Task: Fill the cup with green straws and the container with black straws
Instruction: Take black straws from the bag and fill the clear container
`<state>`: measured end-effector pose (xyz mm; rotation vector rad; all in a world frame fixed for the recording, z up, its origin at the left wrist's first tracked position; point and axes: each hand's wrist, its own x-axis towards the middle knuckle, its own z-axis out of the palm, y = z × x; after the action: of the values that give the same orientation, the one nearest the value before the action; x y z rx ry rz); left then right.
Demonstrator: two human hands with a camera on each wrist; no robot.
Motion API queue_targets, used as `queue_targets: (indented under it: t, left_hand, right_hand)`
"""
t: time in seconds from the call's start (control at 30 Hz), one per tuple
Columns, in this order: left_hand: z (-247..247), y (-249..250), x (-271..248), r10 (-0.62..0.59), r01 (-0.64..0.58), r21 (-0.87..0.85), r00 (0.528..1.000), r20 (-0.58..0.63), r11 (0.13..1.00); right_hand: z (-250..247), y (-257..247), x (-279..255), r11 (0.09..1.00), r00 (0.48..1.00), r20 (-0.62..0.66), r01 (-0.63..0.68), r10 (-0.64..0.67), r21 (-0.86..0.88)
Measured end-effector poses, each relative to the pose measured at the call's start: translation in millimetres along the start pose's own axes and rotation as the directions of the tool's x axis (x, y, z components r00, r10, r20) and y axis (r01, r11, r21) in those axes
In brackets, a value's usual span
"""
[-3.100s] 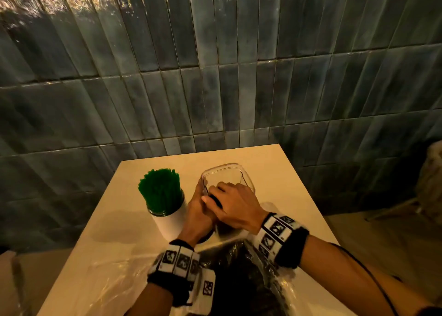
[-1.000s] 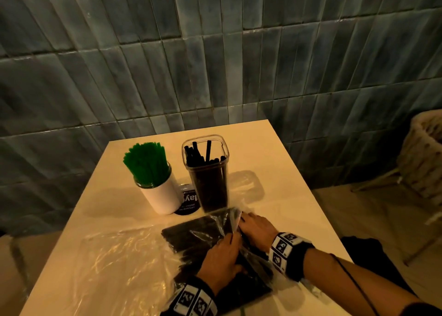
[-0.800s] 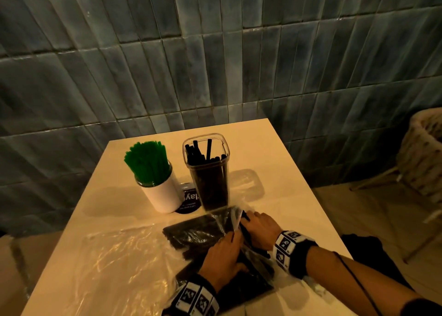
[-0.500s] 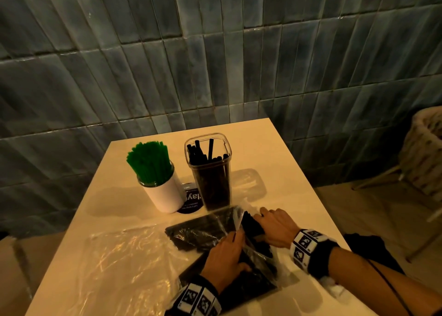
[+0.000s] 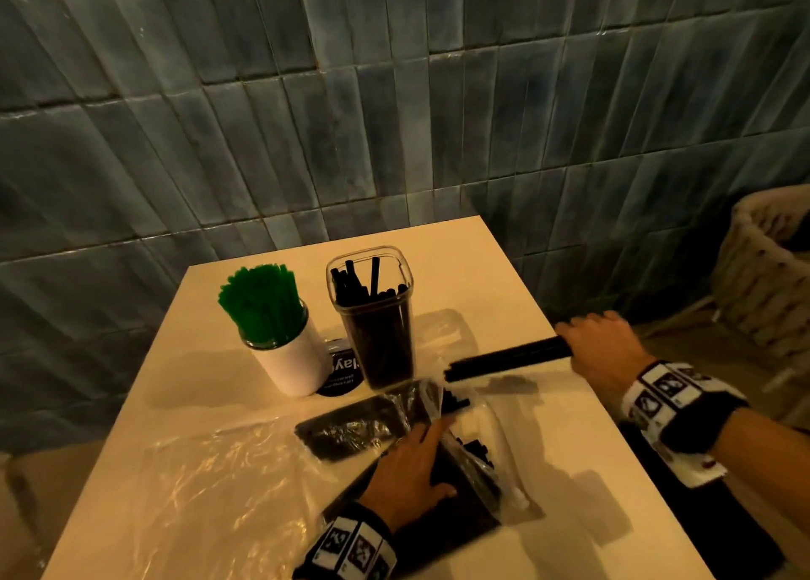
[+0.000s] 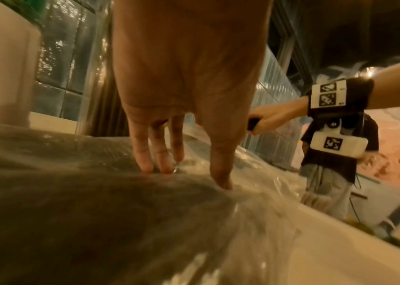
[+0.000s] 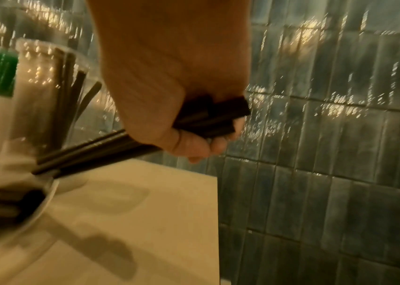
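The right hand (image 5: pixel 600 348) clenches a bundle of black straws (image 5: pixel 508 358) above the counter (image 5: pixel 548 448), right of the container (image 5: pixel 372 316). The left hand (image 5: pixel 410 465) presses flat on the plastic bag (image 5: pixel 350 426); only the left wrist view shows its straight fingertips (image 6: pixel 145 164). Green straws (image 5: pixel 263 301) fill the cup (image 5: pixel 291 360) at far left.

green straws (image 5: pixel 262 305), white cup (image 5: pixel 294 362), black straws (image 5: pixel 508 358), blue-grey tiled wall (image 5: pixel 394 97)

It looks like a cafe. A small desk (image 5: pixel 504 281) stands against a wall of shiny blue-green tiles (image 5: pixel 394 97), with a woven chair (image 5: pixel 771 268) beside it and straws in a cup (image 5: pixel 293 360).
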<state>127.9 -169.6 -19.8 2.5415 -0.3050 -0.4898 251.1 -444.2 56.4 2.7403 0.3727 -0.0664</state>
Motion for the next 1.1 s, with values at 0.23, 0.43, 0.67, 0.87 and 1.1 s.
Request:
queue_targets:
  t: [0.23,0.43,0.67,0.87,1.1]
  left_hand:
    - [-33.8,24.8,1.8,0.189,-0.131,0.137,0.749,-0.635,0.982]
    - [-60.8,23.8,16.5,0.057,0.029,0.14,0.818,-0.572,0.99]
    - [-64.0,-8.5,3.6,-0.127,0.083,-0.104,0.811,-0.57,0.991]
    - [-59.4,14.8,9.0,-0.071,-0.203,-0.318,0.735,-0.675,0.926]
    - [-74.9,43.0,15.3,-0.056,-0.336,-0.421,0.722,-0.69,0.842]
  right_hand:
    - [-54.9,-24.8,-14.7,1.0,0.996,-0.084,0.02,-0.018,0.019]
    - [-94.9,-81.0,-20.8,0.958,0.917,-0.313,0.28,-0.248,0.061]
    - [-112.1,-71.9,-7.4,0.668,0.937,-0.2,0.346,-0.288,0.658]
    - [-121.4,-119.9,-16.9,0.011,0.82,-0.57,0.57,0.044,0.821]
    - [-148.1,-141.0,-6.5,-0.329,0.847,-0.434,0.523,0.307,0.787]
